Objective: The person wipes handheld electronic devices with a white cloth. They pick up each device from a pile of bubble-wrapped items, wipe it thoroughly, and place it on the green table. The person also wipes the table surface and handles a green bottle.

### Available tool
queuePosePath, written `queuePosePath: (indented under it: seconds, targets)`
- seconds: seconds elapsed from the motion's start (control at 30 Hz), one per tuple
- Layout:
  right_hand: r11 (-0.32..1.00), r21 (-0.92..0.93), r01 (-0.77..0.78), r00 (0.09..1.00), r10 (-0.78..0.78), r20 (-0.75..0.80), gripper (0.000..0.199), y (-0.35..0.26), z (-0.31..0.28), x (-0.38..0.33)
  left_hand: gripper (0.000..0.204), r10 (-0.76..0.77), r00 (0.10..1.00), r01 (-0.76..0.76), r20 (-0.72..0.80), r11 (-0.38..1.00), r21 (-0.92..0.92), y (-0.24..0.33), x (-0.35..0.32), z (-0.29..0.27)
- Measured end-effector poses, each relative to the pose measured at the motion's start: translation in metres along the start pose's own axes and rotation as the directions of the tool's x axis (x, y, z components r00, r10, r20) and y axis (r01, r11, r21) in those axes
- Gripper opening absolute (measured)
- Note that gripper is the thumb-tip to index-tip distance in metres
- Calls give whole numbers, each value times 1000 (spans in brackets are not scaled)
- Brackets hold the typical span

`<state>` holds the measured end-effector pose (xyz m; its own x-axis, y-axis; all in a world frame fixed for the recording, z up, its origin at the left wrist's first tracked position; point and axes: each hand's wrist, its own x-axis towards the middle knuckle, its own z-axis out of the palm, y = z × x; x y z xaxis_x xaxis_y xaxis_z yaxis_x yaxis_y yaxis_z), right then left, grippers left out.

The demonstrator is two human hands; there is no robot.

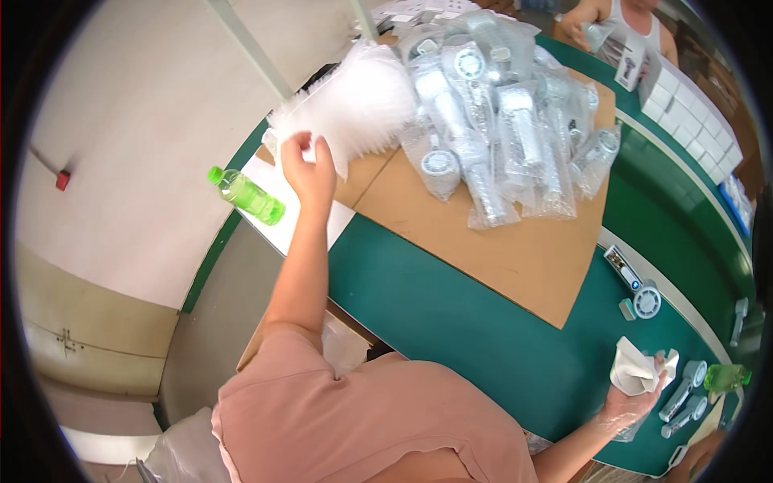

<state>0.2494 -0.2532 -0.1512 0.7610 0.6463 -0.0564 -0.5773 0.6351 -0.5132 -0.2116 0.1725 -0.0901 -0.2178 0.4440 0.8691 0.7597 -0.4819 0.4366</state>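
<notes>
My left hand (310,173) reaches to the near edge of a fluffy stack of clear and white plastic bags (366,97). Its fingers are curled there, and whether a bag is pinched between them is hard to make out. Far to the right, my right hand (632,405) is closed around a crumpled white cloth (634,369); clear plastic shows around the wrist. Close to that hand lie grey handheld fans (683,390) on the green table (451,322). Another handheld fan (646,302) with a round head lies farther up the table.
Bagged handheld fans (515,121) are heaped on a cardboard sheet (499,266). A green drink bottle (250,197) lies at the left; another green bottle (727,377) is at the right. Across a green belt (664,213), a person (636,28) handles a box beside stacked white boxes (688,117).
</notes>
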Motion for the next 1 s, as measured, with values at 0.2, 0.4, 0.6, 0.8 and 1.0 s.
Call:
queuePosePath:
  seconds: [0.2,0.4,0.6,0.8,1.0]
  targets:
    - [998,0,-55,998,55,0,27,-1,2,4,25,-454,882,451,129,891,55,-21,-37,-4]
    - [999,-25,30,995,-33,-97,31,0,-3,4,9,-423,872,489,248,790,-370,5,-43,-3]
    - [997,-25,67,982,-70,-176,32,8,18,3,7,-534,678,735,506,510,-447,23,-32,1]
    - [997,-17,73,993,-74,-90,31,9,14,1,6,-359,859,512,366,621,-593,9,19,19]
    - [993,-33,114,961,-119,-250,32,9,26,-6,6,-202,949,314,241,565,-763,50,16,-14]
